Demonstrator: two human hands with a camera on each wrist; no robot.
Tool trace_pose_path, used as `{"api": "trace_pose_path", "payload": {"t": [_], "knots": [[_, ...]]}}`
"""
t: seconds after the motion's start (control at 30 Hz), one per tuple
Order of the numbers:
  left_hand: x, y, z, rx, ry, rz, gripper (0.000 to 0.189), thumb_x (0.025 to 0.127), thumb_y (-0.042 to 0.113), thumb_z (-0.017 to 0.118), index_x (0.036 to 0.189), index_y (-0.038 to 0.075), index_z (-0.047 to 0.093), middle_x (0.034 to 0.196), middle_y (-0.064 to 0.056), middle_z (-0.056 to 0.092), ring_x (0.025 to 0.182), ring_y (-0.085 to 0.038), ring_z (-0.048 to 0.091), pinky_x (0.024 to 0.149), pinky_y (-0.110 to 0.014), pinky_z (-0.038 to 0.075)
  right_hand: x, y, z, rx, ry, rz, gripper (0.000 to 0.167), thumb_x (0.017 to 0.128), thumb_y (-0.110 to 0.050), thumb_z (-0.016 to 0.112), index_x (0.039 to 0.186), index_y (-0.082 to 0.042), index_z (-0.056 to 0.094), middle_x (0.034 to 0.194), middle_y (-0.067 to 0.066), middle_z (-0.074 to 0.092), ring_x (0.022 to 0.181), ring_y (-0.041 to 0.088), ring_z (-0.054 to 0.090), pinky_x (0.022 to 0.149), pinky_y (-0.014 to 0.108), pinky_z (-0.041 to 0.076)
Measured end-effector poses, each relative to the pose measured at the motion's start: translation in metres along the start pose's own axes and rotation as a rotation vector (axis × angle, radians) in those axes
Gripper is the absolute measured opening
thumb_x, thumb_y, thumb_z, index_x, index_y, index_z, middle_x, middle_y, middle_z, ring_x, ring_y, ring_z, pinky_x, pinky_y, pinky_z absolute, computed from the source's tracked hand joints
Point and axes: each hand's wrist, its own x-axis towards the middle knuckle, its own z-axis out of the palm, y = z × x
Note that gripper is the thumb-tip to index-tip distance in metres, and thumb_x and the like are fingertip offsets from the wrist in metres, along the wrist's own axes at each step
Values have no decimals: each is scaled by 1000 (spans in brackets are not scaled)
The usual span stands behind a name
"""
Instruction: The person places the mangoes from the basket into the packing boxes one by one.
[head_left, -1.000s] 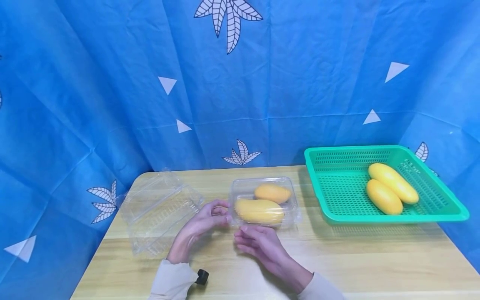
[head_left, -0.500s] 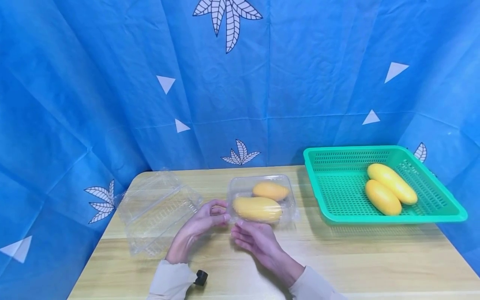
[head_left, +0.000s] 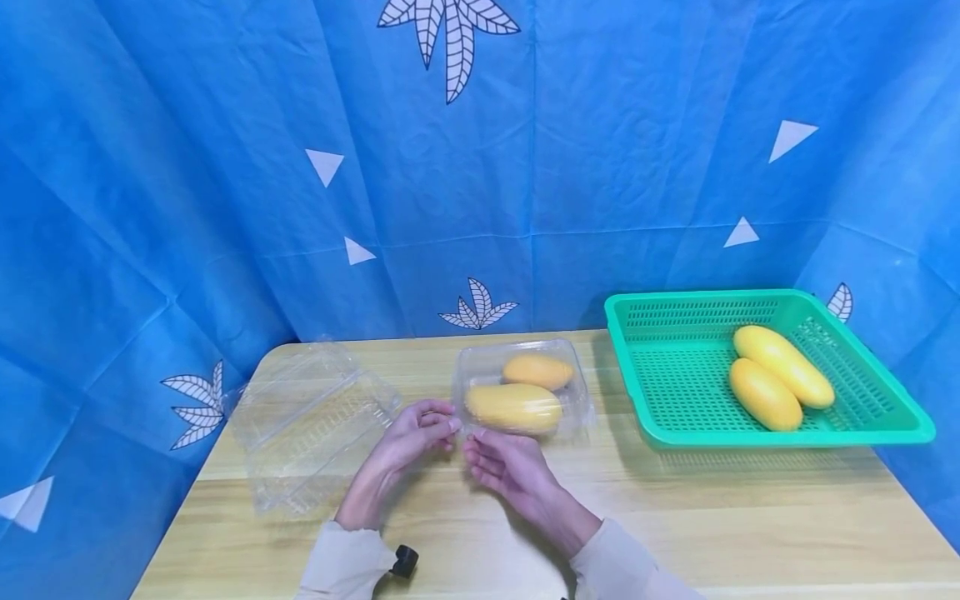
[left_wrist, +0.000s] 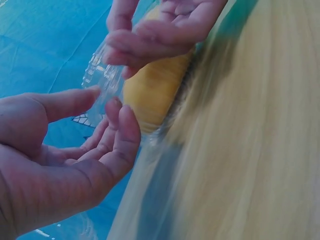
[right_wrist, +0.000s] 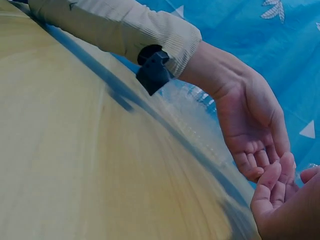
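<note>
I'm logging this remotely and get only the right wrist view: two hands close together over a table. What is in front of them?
Observer: A clear box holding two mangoes.
Operator: Are the hands holding it?
Observer: The left hand and the right hand are at its near left corner with relaxed fingers. I cannot tell whether they touch it.
Operator: Anything else on the table?
Observer: A green basket at the right holds two more mangoes.
</note>
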Motion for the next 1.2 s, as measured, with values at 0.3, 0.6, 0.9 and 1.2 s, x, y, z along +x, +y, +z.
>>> {"api": "trace_pose_path", "payload": {"t": [0.3,0.6,0.9,1.2], "knots": [[3,-2,7,-62,126,2,34,98,0,62,126,-16,51,96,-10,67,80,-15,64,76,-28,57,8,-2,5,-15,20,-16,23,93,-16,74,109,0,70,95,8,75,82,14,71,77,27,57],[7,-4,14,-137,267,19,25,95,-3,64,117,-14,57,85,-7,68,74,-14,61,66,-25,54,15,-1,13,-9,42,-34,28,92,-14,75,112,4,70,95,9,75,80,14,71,74,25,57],[9,-3,17,-136,320,32,22,94,-3,65,113,-12,59,83,-6,66,71,-15,59,64,-25,53,19,-2,16,2,55,-37,29,91,-13,75,113,5,69,95,11,76,79,14,71,72,25,56],[12,-5,18,-113,335,37,22,93,-5,65,114,-12,59,82,-6,65,69,-15,59,64,-24,52,23,1,15,1,83,-44,20,92,-11,74,106,2,71,91,9,76,76,12,71,69,24,55]]}}
